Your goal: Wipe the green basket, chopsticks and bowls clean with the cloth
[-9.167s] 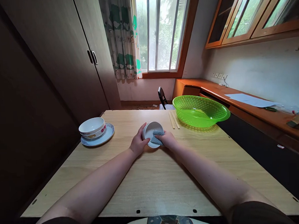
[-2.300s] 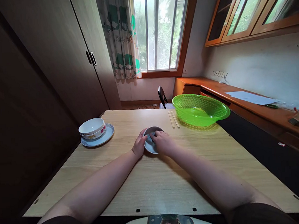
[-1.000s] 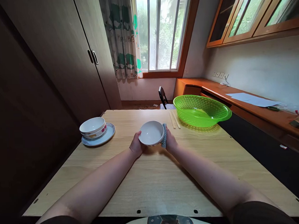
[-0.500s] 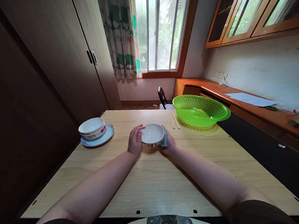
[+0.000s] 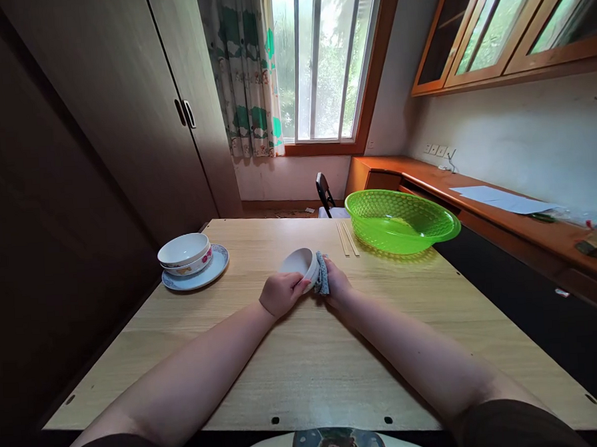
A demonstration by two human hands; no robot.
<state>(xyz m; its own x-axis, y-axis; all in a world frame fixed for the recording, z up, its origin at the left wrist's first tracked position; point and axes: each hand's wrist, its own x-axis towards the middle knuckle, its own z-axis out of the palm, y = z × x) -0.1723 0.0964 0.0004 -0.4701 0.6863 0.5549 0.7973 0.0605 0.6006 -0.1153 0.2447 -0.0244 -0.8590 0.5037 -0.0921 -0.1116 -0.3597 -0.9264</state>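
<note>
One pale wooden table point(image 5: 295, 357) spans the foreground, with a bright window point(image 5: 325, 62) beyond the green basin point(image 5: 404, 234). Left of the basin and nearer the person, a white bowl point(image 5: 298, 262) is held tilted: the left hand point(image 5: 282, 293) grips its rim, and the right hand point(image 5: 337, 283) holds a blue-grey cloth point(image 5: 322, 275) against its outside. Chopsticks point(image 5: 342, 239) lie just left of the basin; far left of it, two stacked bowls point(image 5: 185, 255) sit on a plate point(image 5: 219, 264).

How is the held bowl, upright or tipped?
Tipped: in the left hand, the bowl slants left, its outer side toward the cloth.
</note>
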